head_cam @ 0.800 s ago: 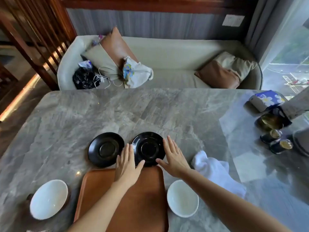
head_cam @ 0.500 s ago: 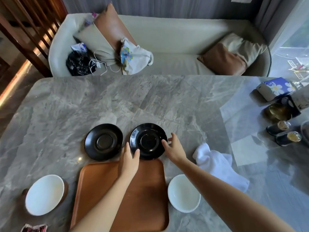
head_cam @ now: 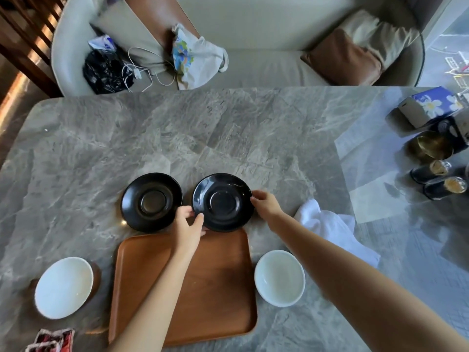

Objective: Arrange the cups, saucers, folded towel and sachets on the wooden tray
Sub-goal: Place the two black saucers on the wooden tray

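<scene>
Two black saucers lie on the marble table just beyond the wooden tray (head_cam: 215,301). My left hand (head_cam: 189,226) pinches the near-left rim of the right saucer (head_cam: 223,201), and my right hand (head_cam: 266,205) grips its right rim. The left saucer (head_cam: 151,201) lies untouched beside it. One white cup (head_cam: 63,287) stands left of the tray and another white cup (head_cam: 280,277) stands right of it. A crumpled white towel (head_cam: 330,224) lies on the right, partly behind my right forearm. Red sachets (head_cam: 50,340) show at the bottom left corner.
Several dark jars (head_cam: 441,179), a brass-coloured bowl (head_cam: 434,146) and a blue flowered box (head_cam: 431,105) stand at the table's right edge. A sofa (head_cam: 266,64) with cushions, bags and a cable runs behind the table (head_cam: 177,138).
Both hands went from lying flat beside the right saucer to curling round its rim. The view has tilted down, bringing the sachets into sight.
</scene>
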`<state>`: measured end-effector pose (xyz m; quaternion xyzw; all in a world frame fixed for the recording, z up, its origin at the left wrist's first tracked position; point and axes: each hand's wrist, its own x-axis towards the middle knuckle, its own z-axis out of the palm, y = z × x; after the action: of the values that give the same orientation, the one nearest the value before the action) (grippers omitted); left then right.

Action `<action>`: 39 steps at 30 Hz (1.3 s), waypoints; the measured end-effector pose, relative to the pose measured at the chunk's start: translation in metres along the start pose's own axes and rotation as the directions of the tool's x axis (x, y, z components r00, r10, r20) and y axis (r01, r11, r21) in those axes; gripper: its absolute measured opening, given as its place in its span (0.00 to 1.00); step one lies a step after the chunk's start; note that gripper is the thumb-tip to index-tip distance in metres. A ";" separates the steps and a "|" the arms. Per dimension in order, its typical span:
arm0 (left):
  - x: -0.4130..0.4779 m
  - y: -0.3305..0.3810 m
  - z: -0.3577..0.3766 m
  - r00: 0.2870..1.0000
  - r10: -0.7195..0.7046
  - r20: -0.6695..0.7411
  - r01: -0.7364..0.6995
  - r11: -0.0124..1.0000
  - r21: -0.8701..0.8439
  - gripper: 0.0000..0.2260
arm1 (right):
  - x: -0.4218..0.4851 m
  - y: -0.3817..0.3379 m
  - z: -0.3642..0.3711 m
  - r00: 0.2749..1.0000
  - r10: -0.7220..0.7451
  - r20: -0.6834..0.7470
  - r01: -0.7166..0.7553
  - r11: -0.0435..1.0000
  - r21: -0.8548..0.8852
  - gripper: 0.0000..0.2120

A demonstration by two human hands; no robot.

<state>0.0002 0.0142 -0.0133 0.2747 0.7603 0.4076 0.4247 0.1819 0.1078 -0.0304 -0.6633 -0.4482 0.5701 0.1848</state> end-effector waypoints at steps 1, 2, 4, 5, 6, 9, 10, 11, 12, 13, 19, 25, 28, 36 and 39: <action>-0.006 0.000 0.000 1.000 -0.009 -0.001 0.009 0.999 -0.050 0.06 | -0.001 0.000 -0.001 1.000 0.003 0.023 -0.004 1.000 0.012 0.14; -0.012 0.000 0.001 1.000 -0.020 0.001 0.020 0.996 -0.088 0.05 | -0.001 -0.001 -0.001 0.999 0.008 0.047 -0.009 1.000 0.025 0.14; -0.026 0.001 0.001 0.999 -0.035 0.008 0.036 0.991 -0.132 0.06 | -0.004 -0.002 -0.004 0.995 0.018 0.095 -0.022 0.999 0.045 0.14; -0.033 0.001 0.001 0.999 -0.033 0.015 0.035 0.990 -0.139 0.08 | -0.006 -0.003 -0.005 0.993 0.023 0.120 -0.030 0.998 0.056 0.14; -0.039 0.000 0.000 0.999 -0.023 0.023 0.026 0.990 -0.136 0.08 | -0.007 -0.004 -0.006 0.989 0.028 0.143 -0.038 0.997 0.067 0.15; -0.058 -0.002 -0.002 0.999 0.011 0.052 -0.006 0.994 -0.109 0.07 | -0.011 -0.007 -0.010 0.981 0.047 0.187 -0.051 0.998 0.019 0.16; -0.063 -0.005 -0.004 0.998 0.012 0.063 -0.006 0.995 -0.097 0.07 | -0.012 -0.007 -0.011 0.979 0.047 0.200 -0.044 0.999 -0.021 0.14; -0.067 -0.008 -0.006 0.997 0.010 0.073 -0.004 0.996 -0.084 0.08 | -0.014 -0.006 -0.011 0.976 0.042 0.214 -0.029 0.998 -0.063 0.13; -0.072 -0.012 -0.009 0.997 0.009 0.081 -0.003 0.998 -0.067 0.08 | -0.016 -0.005 -0.011 0.972 0.039 0.230 -0.015 0.995 -0.103 0.13; -0.076 -0.016 -0.013 0.996 0.011 0.087 -0.007 0.999 -0.046 0.09 | -0.019 -0.004 -0.010 0.968 0.045 0.247 -0.010 0.990 -0.139 0.13; -0.092 -0.050 -0.035 0.997 -0.002 0.080 -0.009 0.991 0.135 0.12 | -0.037 0.000 -0.006 0.931 0.119 0.344 -0.023 0.963 -0.269 0.15; -0.092 -0.067 -0.041 0.995 -0.047 0.087 0.023 0.965 0.262 0.16 | -0.047 -0.001 -0.003 0.941 0.042 0.336 0.100 0.913 -0.396 0.16; -0.091 -0.068 -0.042 0.991 -0.030 0.127 -0.011 0.950 0.312 0.17 | -0.049 0.002 -0.005 0.948 0.013 0.319 0.130 0.898 -0.421 0.16; -0.091 -0.071 -0.051 0.981 -0.092 0.172 0.010 0.906 0.424 0.17 | -0.060 0.009 -0.002 0.938 -0.050 0.343 0.218 0.855 -0.470 0.19; -0.091 -0.068 -0.050 0.976 -0.130 0.176 0.037 0.891 0.453 0.17 | -0.060 0.011 -0.001 0.935 -0.109 0.337 0.281 0.808 -0.517 0.20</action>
<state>-0.0040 -0.1100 -0.0179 0.3715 0.7978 0.1734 0.4421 0.1904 0.0541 -0.0034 -0.5464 -0.6835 0.4833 -0.0268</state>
